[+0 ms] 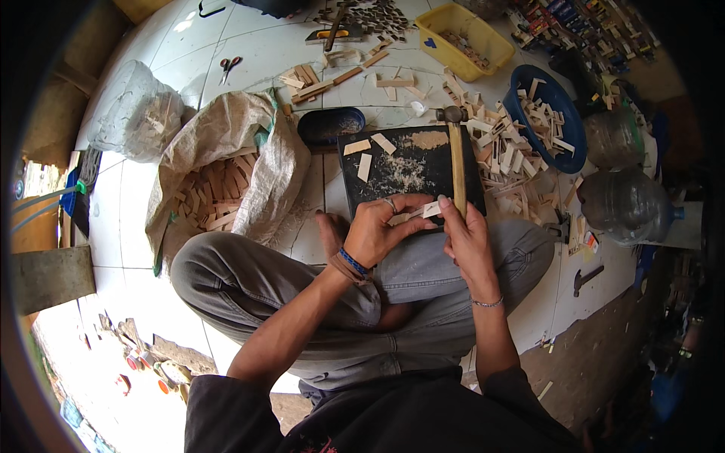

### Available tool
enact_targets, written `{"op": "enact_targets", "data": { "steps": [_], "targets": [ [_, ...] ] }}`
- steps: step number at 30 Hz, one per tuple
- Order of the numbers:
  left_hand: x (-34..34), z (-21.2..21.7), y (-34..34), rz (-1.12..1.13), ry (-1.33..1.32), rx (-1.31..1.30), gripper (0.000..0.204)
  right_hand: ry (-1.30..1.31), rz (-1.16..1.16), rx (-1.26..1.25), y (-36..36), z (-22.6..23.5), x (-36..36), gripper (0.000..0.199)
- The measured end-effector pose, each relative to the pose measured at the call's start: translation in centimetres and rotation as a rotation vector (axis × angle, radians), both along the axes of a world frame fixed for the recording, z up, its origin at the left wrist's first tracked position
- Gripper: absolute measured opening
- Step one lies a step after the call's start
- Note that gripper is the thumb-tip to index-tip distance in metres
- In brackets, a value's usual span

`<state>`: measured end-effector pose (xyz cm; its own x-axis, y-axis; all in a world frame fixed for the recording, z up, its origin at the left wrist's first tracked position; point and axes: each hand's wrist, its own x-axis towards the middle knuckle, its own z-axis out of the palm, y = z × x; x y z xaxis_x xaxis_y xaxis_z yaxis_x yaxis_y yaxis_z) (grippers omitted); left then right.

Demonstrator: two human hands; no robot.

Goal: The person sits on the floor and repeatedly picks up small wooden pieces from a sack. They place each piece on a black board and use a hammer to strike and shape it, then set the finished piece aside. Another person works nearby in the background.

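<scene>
At far left, a clear crumpled plastic bag [140,113] sits on the white tiled floor [109,226]. Beside it, an off-white woven sack [287,166] gapes open, full of brownish wooden pieces [211,192], and takes up the space by the left knee. Beyond the sack lie scissors with dark and orange handles [229,69]. A dark blue oval tray [311,124] sits just beside the black square board's [436,167] upper left corner.

The left hand [377,229] is over the board's near edge, its thumb and fingers pinching a small pale wooden block [432,210]. Three loose pale blocks and sawdust lie on the board. A hammer with a wooden handle [458,162] extends over the board's right side, its lower end passing behind the right hand [470,240]; whether that hand grips it, I cannot tell. The right thumb and fingers pinch the block's other end.

Past the board stands a yellow rectangular plastic tub [449,60]. A heap of pale wooden pieces [502,143] crowds the board's right edge, up against a blue oval basin [568,161] holding more. Farther right are a small dark hammer [587,279] and a large clear plastic bottle [627,208].
</scene>
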<state>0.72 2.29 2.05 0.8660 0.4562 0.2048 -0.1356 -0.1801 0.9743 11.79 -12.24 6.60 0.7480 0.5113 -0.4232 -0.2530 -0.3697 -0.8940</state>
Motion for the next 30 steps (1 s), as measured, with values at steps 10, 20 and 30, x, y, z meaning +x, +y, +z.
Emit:
{"op": "enact_targets", "data": {
  "steps": [10, 20, 30],
  "targets": [
    [0.1, 0.6, -0.2, -0.028, -0.084, -0.037, 0.037, 0.006, -0.028, 0.023, 0.1, -0.3, -0.1, 0.031],
    [0.2, 0.1, 0.0, -0.033, -0.052, -0.112, 0.024, -0.024, -0.02, -0.02, 0.1, -0.3, -0.2, 0.034],
    [0.3, -0.6, -0.1, -0.017, -0.028, -0.176, 0.023, -0.05, 0.007, -0.052, 0.3, 0.1, 0.0, 0.039]
  ]
}}
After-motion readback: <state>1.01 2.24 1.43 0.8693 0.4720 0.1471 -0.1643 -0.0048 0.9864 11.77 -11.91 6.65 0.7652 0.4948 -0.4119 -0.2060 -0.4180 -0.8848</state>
